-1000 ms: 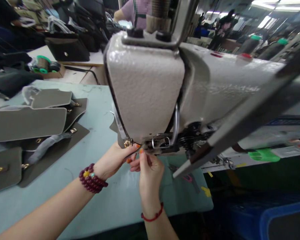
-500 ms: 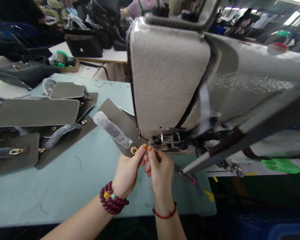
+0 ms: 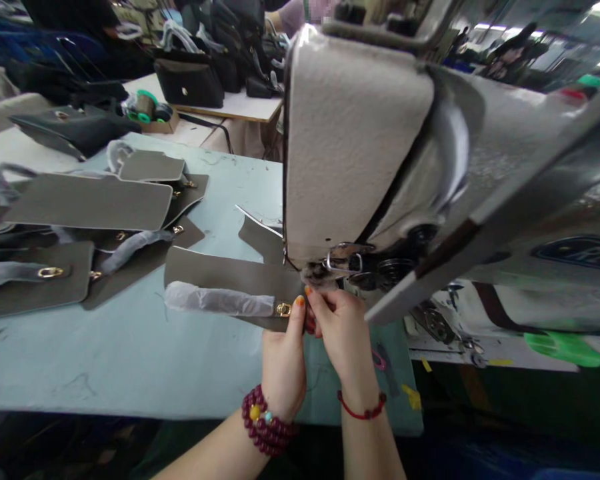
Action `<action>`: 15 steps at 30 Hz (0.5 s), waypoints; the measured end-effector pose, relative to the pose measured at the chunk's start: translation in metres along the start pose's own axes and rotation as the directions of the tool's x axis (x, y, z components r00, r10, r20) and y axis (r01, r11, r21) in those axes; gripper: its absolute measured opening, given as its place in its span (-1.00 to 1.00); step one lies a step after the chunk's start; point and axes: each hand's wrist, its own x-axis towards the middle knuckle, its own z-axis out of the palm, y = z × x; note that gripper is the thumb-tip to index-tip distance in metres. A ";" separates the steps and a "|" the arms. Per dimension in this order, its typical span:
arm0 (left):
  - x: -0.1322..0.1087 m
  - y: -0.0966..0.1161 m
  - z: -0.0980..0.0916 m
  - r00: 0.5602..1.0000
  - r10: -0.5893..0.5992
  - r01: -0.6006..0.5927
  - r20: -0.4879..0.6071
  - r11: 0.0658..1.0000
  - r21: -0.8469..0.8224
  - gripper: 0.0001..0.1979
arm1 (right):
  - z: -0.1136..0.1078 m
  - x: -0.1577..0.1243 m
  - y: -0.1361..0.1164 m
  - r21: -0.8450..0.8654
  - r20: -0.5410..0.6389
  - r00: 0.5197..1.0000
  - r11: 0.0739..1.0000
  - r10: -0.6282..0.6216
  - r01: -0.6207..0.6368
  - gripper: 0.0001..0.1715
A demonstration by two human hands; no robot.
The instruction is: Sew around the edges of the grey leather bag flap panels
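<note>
From the head camera, my only view, I have the left hand [image 3: 286, 363] pinching the right end of a grey-brown bag panel [image 3: 217, 268], its thumb on top, just beside a gold-coloured buckle [image 3: 283, 309]. The right hand [image 3: 347, 333] meets it there, thumb and fingers bent inward close to the left thumb; I cannot tell whether they pinch the panel's edge, as the contact is hidden. The panel lies over the pale blue-green tabletop [image 3: 130, 360], stretching leftward from my hands, with a plastic-wrapped strap [image 3: 220, 300] along its near side. Its right end sits at the underside of the sewing machine head [image 3: 355, 140], which stands just beyond my fingers. On the left of the tabletop I see a pile of similar panels [image 3: 90, 203]. A pink handle loop [image 3: 379, 360] shows to the right of my right wrist. Farther back, a black handbag [image 3: 190, 85] stands on a white table [image 3: 240, 107].
</note>
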 end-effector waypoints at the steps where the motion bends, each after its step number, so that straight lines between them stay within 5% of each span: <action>1: 0.000 -0.001 0.002 1.000 -0.004 0.004 0.001 1.000 -0.025 -0.71 | -0.001 -0.002 0.001 -0.023 -0.007 1.000 1.000 -0.010 0.010 -0.51; 5: -0.007 -0.003 -0.010 0.989 -0.115 0.113 0.089 0.993 0.017 -0.71 | -0.008 -0.025 0.020 -0.063 -0.090 0.992 0.995 -0.089 0.083 -0.62; 7: -0.015 0.003 -0.029 0.925 -0.300 0.275 0.235 0.952 0.132 -0.65 | -0.016 -0.042 0.045 -0.125 -0.169 0.979 0.988 -0.116 0.096 -0.66; 9: -0.019 0.024 -0.053 0.726 -0.544 0.428 0.420 0.836 0.343 -0.59 | -0.024 -0.057 0.078 -0.256 -0.254 0.954 0.962 -0.162 0.095 -0.65; 10: -0.016 0.040 -0.064 0.604 -0.636 0.437 0.481 0.768 0.467 -0.57 | -0.027 -0.063 0.094 -0.333 -0.268 0.946 0.939 -0.183 0.087 -0.64; 11: -0.009 0.060 -0.072 0.539 -0.668 0.378 0.513 0.736 0.561 -0.57 | -0.029 -0.068 0.108 -0.410 -0.268 0.942 0.909 -0.200 0.076 -0.65; 12: 0.004 0.081 -0.077 0.589 -0.606 0.251 0.534 0.766 0.591 -0.58 | -0.031 -0.071 0.120 -0.468 -0.238 0.946 0.879 -0.220 0.087 -0.65; 13: 0.021 0.101 -0.077 0.699 -0.459 0.061 0.549 0.803 0.594 -0.61 | -0.031 -0.073 0.130 -0.515 -0.223 0.944 0.852 -0.245 0.100 -0.64; 15: 0.065 0.132 -0.067 0.819 -0.139 -0.273 0.557 0.760 0.590 -0.69 | -0.029 -0.074 0.141 -0.575 -0.207 0.941 0.812 -0.267 0.104 -0.64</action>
